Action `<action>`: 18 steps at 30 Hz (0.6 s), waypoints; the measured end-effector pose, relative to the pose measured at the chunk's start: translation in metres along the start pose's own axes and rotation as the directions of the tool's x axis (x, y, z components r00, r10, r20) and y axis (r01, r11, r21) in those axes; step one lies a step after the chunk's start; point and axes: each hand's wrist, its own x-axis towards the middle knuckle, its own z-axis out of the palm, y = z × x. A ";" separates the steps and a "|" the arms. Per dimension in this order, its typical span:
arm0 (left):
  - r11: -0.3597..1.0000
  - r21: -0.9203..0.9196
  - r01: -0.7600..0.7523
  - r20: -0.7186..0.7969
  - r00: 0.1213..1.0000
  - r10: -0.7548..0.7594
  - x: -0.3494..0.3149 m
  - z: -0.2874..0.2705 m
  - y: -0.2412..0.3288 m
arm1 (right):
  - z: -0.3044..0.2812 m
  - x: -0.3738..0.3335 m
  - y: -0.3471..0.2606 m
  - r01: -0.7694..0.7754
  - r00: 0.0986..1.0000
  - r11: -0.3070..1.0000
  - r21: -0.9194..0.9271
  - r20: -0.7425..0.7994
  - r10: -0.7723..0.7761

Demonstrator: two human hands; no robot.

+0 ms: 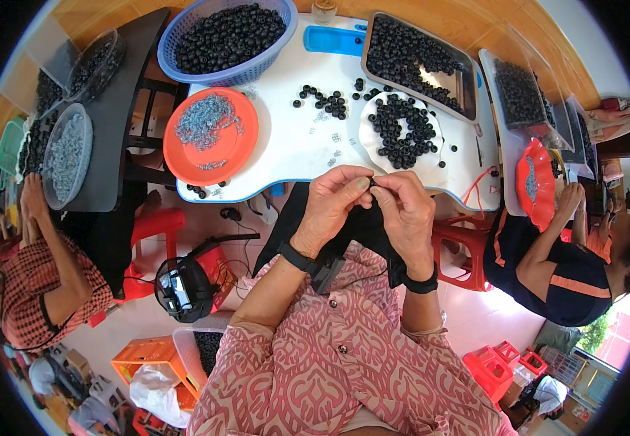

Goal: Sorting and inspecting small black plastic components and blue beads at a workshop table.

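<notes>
Together, the left hand (333,200) and right hand (404,211) pinched one small black bead (372,182) between their fingertips. Its axis was too small to tell. Loose beads lay on the white plate (367,138) farther off.

A single head-worn fisheye view looks steeply down from just above the left hand (332,206) and right hand (403,211), close to them. It faces forward over the white table (286,145) beyond the hands; straight edges bend near the rim.

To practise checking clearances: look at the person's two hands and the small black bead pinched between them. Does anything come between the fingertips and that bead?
No. The left hand and right hand meet at the small black bead, fingertips touching it directly.
</notes>
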 end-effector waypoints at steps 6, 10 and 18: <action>0.998 0.069 -0.010 0.004 1.000 0.010 -0.002 0.006 0.005 | -0.001 -0.003 -0.003 -0.198 0.980 0.960 0.199 0.015 0.199; 0.995 0.097 -0.028 0.008 1.000 0.027 -0.004 0.007 0.005 | 0.001 -0.005 0.001 -0.125 0.991 0.956 0.265 -0.003 0.131; 0.993 0.114 -0.030 -0.019 0.999 0.032 -0.004 0.010 0.005 | 0.000 -0.008 0.009 -0.089 0.996 0.951 0.296 0.013 0.089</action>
